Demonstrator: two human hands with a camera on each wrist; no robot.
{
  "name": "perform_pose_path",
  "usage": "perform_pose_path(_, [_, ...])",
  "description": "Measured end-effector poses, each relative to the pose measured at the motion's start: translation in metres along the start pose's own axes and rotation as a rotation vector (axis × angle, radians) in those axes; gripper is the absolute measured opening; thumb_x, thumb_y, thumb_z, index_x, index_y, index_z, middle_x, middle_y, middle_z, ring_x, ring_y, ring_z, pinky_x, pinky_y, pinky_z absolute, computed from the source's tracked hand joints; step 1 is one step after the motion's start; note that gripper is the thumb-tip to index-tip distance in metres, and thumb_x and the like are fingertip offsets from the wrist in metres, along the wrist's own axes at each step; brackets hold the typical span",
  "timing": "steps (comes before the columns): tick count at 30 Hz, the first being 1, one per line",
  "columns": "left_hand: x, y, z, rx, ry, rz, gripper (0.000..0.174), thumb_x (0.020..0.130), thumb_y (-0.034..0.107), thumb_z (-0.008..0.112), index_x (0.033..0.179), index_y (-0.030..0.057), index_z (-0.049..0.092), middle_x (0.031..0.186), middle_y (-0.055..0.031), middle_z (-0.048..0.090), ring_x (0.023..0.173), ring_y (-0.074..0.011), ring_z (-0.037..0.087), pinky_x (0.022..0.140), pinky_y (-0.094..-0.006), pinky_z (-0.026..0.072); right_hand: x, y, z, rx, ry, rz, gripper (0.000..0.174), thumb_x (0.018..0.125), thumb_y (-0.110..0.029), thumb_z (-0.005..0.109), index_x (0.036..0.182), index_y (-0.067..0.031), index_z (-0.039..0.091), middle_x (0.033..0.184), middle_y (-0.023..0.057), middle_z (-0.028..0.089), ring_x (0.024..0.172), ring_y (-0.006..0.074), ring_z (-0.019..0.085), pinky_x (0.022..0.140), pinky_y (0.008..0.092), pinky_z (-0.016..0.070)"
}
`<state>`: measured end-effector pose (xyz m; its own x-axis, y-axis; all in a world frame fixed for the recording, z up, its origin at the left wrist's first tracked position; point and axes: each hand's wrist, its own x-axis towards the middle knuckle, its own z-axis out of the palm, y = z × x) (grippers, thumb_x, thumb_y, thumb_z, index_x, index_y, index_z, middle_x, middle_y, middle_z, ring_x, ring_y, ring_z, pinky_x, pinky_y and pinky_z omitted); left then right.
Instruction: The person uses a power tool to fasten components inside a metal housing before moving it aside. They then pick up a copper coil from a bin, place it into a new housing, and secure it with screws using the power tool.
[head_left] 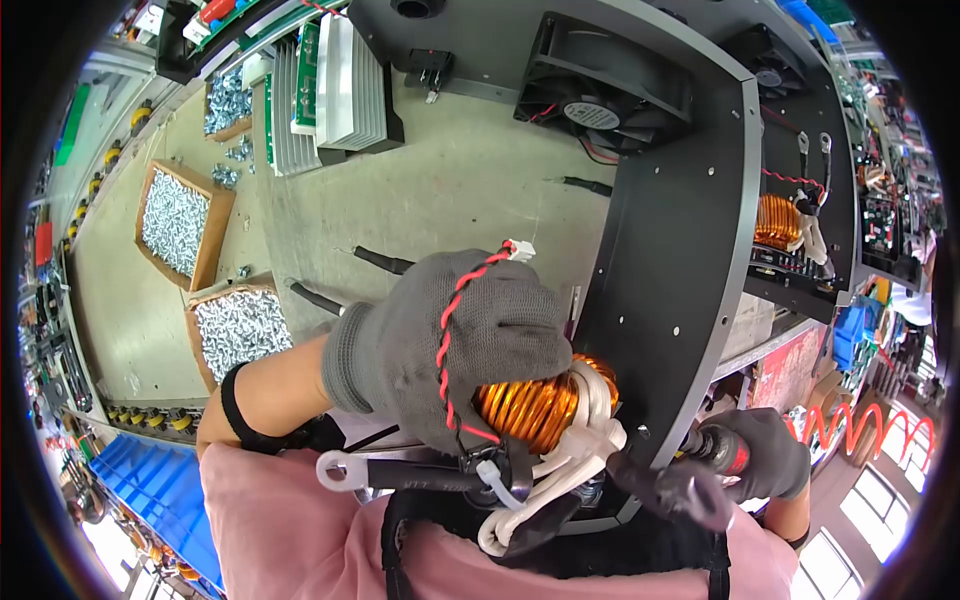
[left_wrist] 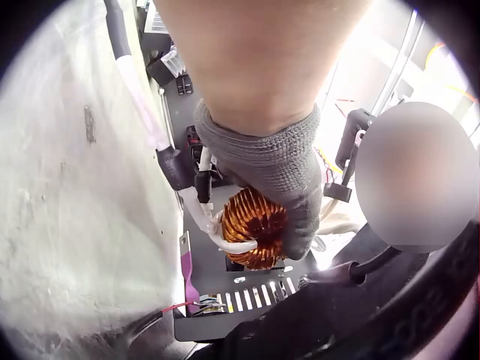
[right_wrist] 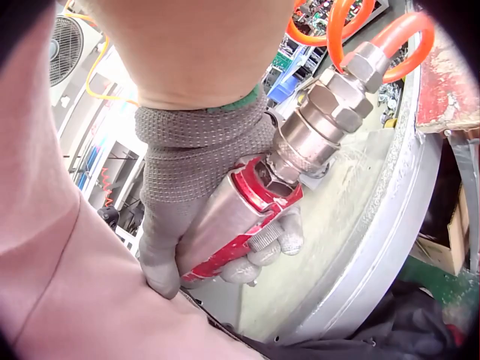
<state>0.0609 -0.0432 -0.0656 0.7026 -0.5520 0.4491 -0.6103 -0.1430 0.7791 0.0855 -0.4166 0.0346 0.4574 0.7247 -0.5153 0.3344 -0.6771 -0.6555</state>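
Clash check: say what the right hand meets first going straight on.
Probably the black panel, near the coil; the right hand aims its driver there, but depth is unclear.

Reference item: cooling fan (head_left: 600, 90), black, with a red-and-black lead.

- Left of the fan: finned aluminium heat sinks (head_left: 335, 90) stand on the grey workbench (head_left: 470, 190).
- Further left of the fan: small screw box (head_left: 228, 100), just beside the heat sinks. Larger screw box (head_left: 178, 222) sits lower, and third screw box (head_left: 240, 328) lower again. All are open cardboard.
- Just below the fan: black-sleeved cable (head_left: 590, 186).
- Right of the fan and lower: far copper coil (head_left: 775, 222).
- Far lower left of the fan: blue bin (head_left: 160, 490).
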Motion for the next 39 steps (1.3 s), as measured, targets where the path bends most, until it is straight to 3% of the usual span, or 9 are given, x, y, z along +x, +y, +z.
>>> perform_pose_path(12, [0.013,0.005,-0.01,0.03,0.007,0.037,0.049,0.048,0.039,0.084,0.077,0.0041,0.065,0.063,-0.005,0.047,0.052,-0.0216,0.047,0.047,-0.0349,0.0336,0.001,0.009,0.002,0.032,0.028,-0.049,0.049,0.056,-0.024,0.083,0.097,-0.0055,0.064,0.073,0.0081,0.067,0.061,0.0271,0.065,0.056,0.0345,0.0529])
perform_pose_path(25, [0.021,0.008,-0.008,0.036,-0.06,-0.007,0.041,0.048,0.032,0.079,0.076,0.0049,0.066,0.064,-0.0049,0.049,0.052,-0.0214,0.049,0.046,-0.0328,0.0362,0.005,0.011,-0.001,0.006,0.019,-0.068,0.054,0.053,-0.024,0.083,0.099,-0.0051,0.064,0.075,0.0081,0.068,0.062,0.0279,0.066,0.058,0.0345,0.0531])
perform_pose_path(28, [0.02,0.01,-0.002,0.088,-0.035,-0.027,0.038,0.05,0.03,0.078,0.075,0.0046,0.066,0.063,-0.0046,0.049,0.052,-0.0213,0.048,0.045,-0.033,0.0349,0.004,0.009,-0.003,-0.037,0.082,-0.099,0.056,0.053,-0.028,0.084,0.099,-0.0043,0.063,0.073,0.0083,0.066,0.06,0.0283,0.064,0.056,0.0357,0.0499])
perform_pose_path(30, [0.017,0.012,0.004,0.132,0.008,-0.057,0.034,0.053,0.029,0.077,0.074,0.0046,0.065,0.063,-0.004,0.049,0.05,-0.0211,0.047,0.045,-0.0331,0.0338,0.007,-0.006,-0.01,-0.353,0.181,-0.102,0.06,0.054,-0.034,0.085,0.1,-0.0034,0.061,0.069,0.0072,0.062,0.055,0.0263,0.058,0.053,0.0363,0.0425])
perform_pose_path(31, [0.013,0.01,0.004,0.137,0.008,-0.058,0.034,0.053,0.029,0.077,0.074,0.0046,0.065,0.063,-0.004,0.049,0.05,-0.0211,0.047,0.045,-0.0331,0.0338,0.007,-0.008,-0.009,-0.353,0.182,-0.107,0.06,0.054,-0.034,0.085,0.1,-0.0034,0.061,0.069,0.0072,0.062,0.055,0.0263,0.058,0.053,0.0363,0.0425])
perform_pose_path(33, [0.003,0.008,0.006,0.259,-0.081,-0.06,0.053,0.056,0.046,0.073,0.089,0.0058,0.065,0.082,-0.0076,0.061,0.071,-0.0268,0.06,0.059,-0.0373,0.0478,0.005,-0.013,-0.006,-0.679,0.36,-0.112,0.064,0.054,-0.038,0.083,0.102,-0.0031,0.059,0.066,0.0061,0.057,0.053,0.0241,0.051,0.052,0.036,0.0361])
perform_pose_path(37, [-0.004,0.006,0.014,0.145,0.021,-0.069,0.05,0.056,0.037,0.073,0.093,0.005,0.065,0.089,-0.0079,0.062,0.075,-0.0272,0.061,0.068,-0.0359,0.0496,0.0,-0.013,-0.002,-0.825,0.375,-0.108,0.066,0.057,-0.043,0.08,0.104,-0.0033,0.056,0.072,0.0058,0.056,0.059,0.0229,0.051,0.055,0.0363,0.035])
perform_pose_path(38, [0.0,-0.001,0.024,-0.093,0.122,-0.094,0.048,0.057,0.037,0.073,0.091,0.0054,0.065,0.088,-0.007,0.061,0.079,-0.0266,0.06,0.071,-0.0354,0.047,-0.002,-0.012,-0.001,-0.85,0.371,-0.111,0.07,0.056,-0.048,0.08,0.105,-0.0033,0.056,0.071,0.0057,0.054,0.06,0.0227,0.051,0.056,0.0367,0.0354])
perform_pose_path(39, [-0.004,0.002,0.012,0.045,-0.048,-0.1,0.048,0.059,0.038,0.073,0.094,0.0064,0.065,0.091,-0.0078,0.061,0.084,-0.0265,0.06,0.076,-0.0375,0.0463,-0.001,-0.014,0.001,-0.857,0.386,-0.107,0.07,0.056,-0.048,0.08,0.105,-0.0033,0.056,0.071,0.0057,0.054,0.06,0.0227,0.051,0.056,0.0367,0.0354])
